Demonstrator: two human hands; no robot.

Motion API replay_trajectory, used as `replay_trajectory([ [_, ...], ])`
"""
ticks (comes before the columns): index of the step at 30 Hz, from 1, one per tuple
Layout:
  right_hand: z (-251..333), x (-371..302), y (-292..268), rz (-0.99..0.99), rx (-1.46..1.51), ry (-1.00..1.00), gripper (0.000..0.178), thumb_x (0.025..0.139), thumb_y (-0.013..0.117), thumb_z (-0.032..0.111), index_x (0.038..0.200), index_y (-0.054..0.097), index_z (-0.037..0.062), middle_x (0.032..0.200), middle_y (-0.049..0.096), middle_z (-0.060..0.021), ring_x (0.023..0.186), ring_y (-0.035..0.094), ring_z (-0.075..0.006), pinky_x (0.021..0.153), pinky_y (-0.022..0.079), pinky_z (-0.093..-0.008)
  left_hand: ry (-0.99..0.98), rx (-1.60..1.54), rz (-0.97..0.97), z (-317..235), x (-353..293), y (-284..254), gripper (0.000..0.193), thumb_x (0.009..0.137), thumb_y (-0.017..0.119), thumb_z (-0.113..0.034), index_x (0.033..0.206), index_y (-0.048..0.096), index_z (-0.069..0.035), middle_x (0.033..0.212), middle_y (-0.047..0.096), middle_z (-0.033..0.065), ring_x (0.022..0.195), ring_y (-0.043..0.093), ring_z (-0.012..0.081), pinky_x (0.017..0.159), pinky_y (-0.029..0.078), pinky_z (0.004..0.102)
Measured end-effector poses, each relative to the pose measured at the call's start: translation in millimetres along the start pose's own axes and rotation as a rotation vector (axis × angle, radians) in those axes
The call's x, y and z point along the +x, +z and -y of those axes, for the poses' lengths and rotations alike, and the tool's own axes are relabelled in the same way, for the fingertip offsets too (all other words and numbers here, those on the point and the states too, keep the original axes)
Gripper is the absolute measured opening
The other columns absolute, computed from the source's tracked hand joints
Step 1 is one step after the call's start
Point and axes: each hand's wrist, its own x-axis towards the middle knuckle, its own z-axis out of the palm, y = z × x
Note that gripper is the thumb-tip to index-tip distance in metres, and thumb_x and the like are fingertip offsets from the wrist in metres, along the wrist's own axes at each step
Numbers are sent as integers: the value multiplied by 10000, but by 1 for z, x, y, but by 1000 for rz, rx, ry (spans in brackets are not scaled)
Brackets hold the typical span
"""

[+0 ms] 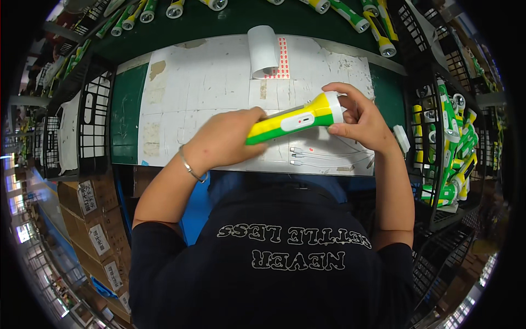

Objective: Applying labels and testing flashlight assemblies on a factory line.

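Note:
A yellow and green flashlight [285,121] with a white head is held slantwise above the white-covered worktop, its head up and to the right. My left hand [227,137] is closed round its tail end. At the other end, my right hand [362,119] grips the rim of the white head, thumb below and index finger above; the other fingers curl in front of the lens. A white side panel with a small dark slot and a red dot faces me. Several white charging cables [323,156] lie just below it, near the worktop's front edge.
A sheet of red stickers [283,59] with its white backing curled over lies at the worktop's back. Flashlights line the green surface [230,21] beyond. A black crate [435,159] full of flashlights stands at the right, another black crate [94,118] at the left. Cardboard boxes [93,219] sit lower left.

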Motion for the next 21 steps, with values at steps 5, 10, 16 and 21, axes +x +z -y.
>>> replay_trajectory([
  [5,-19,18,21,-230,-267,-24,515,709,721,150,1182,525,93,927,580,-25,532,416,-49,514,373,-186,8,-468,-44,1,19,30,543,735,662,-259,1159,437,-6,992,599,207,916,599,328,798,465,368],
  [10,-58,24,37,-405,-873,-31,253,774,634,288,910,609,76,944,598,-114,801,608,-303,704,479,-398,-4,-662,-174,3,38,57,640,730,670,-249,1229,368,15,1060,567,217,972,584,305,841,449,359],
  [16,-45,12,19,-296,11,9,168,852,617,156,934,605,11,811,631,-53,718,606,-141,663,465,-262,-94,-674,-237,-7,49,53,653,739,679,-204,1261,347,6,1119,538,188,1032,544,258,891,423,330],
  [21,-36,5,20,-259,199,53,188,855,623,144,955,617,-14,802,645,-35,694,551,-70,647,416,-199,-51,-640,-246,-18,56,55,643,741,670,-196,1263,349,-3,1130,536,203,1028,557,292,885,430,341],
])
